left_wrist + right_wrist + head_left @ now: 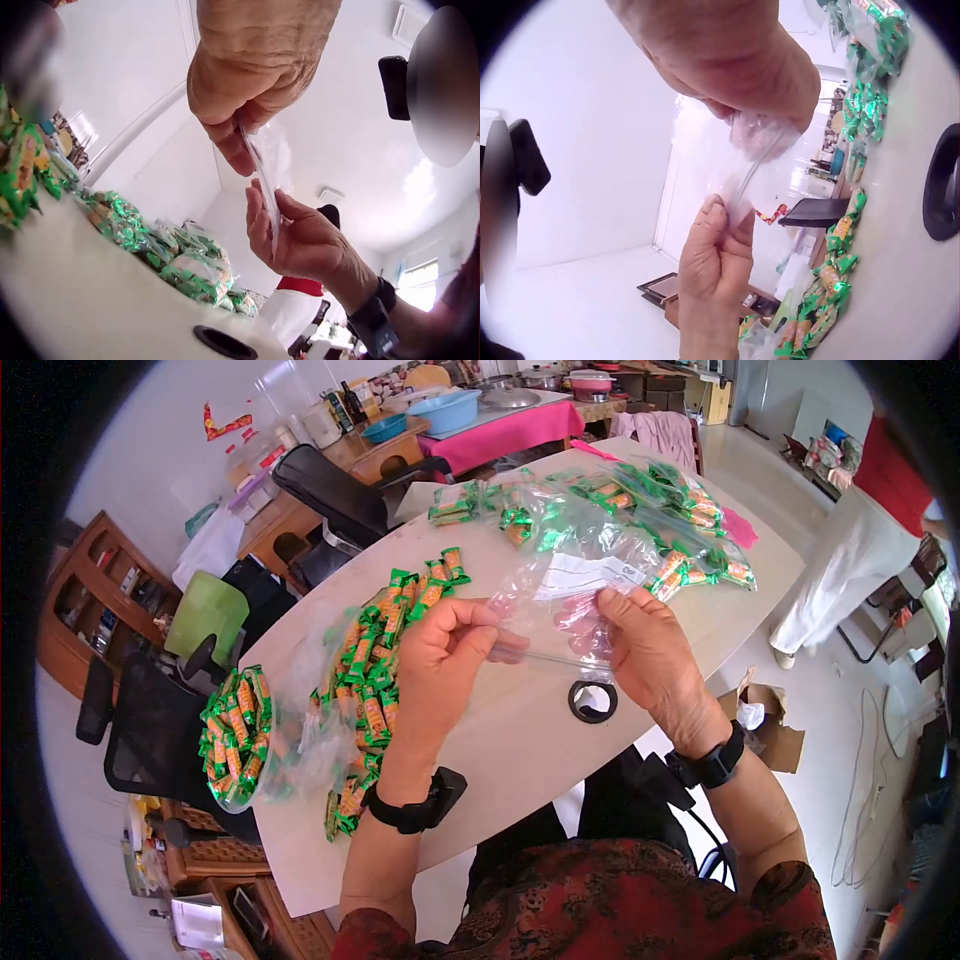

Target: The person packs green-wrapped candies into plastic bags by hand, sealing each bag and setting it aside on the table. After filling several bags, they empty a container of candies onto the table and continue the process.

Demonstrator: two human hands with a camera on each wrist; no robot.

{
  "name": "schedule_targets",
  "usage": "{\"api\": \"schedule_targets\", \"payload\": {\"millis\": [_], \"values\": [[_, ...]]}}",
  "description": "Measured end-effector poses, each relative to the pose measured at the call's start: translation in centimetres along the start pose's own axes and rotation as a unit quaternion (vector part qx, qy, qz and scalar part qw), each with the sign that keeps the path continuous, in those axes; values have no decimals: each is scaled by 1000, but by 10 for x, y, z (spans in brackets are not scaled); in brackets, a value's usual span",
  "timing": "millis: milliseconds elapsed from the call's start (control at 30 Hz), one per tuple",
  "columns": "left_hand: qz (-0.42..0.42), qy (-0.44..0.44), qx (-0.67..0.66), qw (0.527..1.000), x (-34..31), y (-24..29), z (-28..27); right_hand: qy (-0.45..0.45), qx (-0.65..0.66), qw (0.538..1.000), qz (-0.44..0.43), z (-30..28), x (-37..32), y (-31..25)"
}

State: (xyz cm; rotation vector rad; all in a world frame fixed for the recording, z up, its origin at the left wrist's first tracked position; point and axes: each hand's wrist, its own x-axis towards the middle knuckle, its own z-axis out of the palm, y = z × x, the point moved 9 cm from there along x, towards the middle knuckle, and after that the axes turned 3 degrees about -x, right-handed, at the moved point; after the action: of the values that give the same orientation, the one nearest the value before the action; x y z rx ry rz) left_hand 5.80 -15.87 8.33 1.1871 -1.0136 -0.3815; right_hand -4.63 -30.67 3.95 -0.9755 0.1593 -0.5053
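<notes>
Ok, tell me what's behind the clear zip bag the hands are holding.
Through the clear zip bag, fingers of the left hand and right hand show, with tabletop beyond. The white label hides whatever lies directly behind it.

Left grip [440, 655] pinching, fingers [455, 614] curled, right grip [652, 658] pinching opposite, forearms [382, 855] angled inward

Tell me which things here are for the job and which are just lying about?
Probably for the job:
- clear bag, held by the left hand and right hand
- loose packets on the table
- filled bags

Probably just lying about:
- blue basin
- green chair
- cardboard box on the floor
</notes>
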Motion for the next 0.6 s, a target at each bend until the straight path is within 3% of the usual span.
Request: {"api": "schedule_targets", "payload": {"millis": [100, 167, 333, 400, 467, 500, 533, 567, 600], "values": [[-79, 17, -5, 997, -1, -11, 4, 34, 44, 998, 38, -10, 3, 4], [-78, 57, -190, 977, -2, -17, 10, 62, 64, 994, 56, -17, 4, 11], [-119, 30, -149, 981, -5, -31, 29, 140, 103, 983, 60, -23, 2, 21], [-145, 39, -102, 983, -2, -36, 35, 55, 121, 990, 37, -30, 12, 36], [-155, 59, -79, 983, -2, -38, 34, 97, 29, 995, -20, -46, 8, 41], [-158, 68, -66, 983, 0, -42, 33, 65, -190, 972, -120, -53, 10, 38], [-170, 73, -67, 981, 2, -44, 33, 35, -403, 893, -199, -51, 10, 34], [-184, 82, -64, 977, 3, -45, 32, 99, -197, 974, -51, -59, 11, 35], [-183, 92, -66, 977, 5, -44, 31, 147, 32, 984, 93, -50, 3, 49]]}}
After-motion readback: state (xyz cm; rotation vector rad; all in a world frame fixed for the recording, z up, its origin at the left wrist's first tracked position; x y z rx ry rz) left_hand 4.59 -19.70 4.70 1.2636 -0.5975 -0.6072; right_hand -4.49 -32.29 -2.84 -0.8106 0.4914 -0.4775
